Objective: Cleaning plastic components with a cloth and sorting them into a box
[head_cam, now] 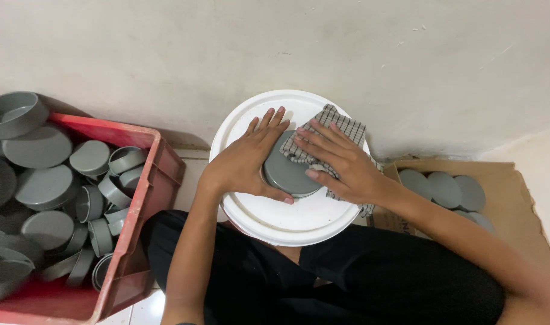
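On top of a white bucket lid (269, 219), smack in the middle of the view: one round grey cap (285, 173), sitting flat. Left hand (246, 164) wrapped around its left edge, fingers spread up over the rim, thumb hooked along the bottom side, so a loose hold rather than a tight fist. Right hand (341, 164) lying flat and open, palm down, pressing a checked cloth (338, 133) onto the cap's right side, fingertips reaching onto the grey top. Not really gripping the cloth, just pinning it there.

Off to the left, a red crate (148, 180) stuffed with more grey caps (49, 186) in mixed sizes, some flat, some tipped on edge. Over on the right, a cardboard box (515, 222) with a few grey discs (446, 189) lying inside. Down below, black trousers (347, 283), with the bucket lid just above the lap. Behind it all, a plain pale wall (347, 54).
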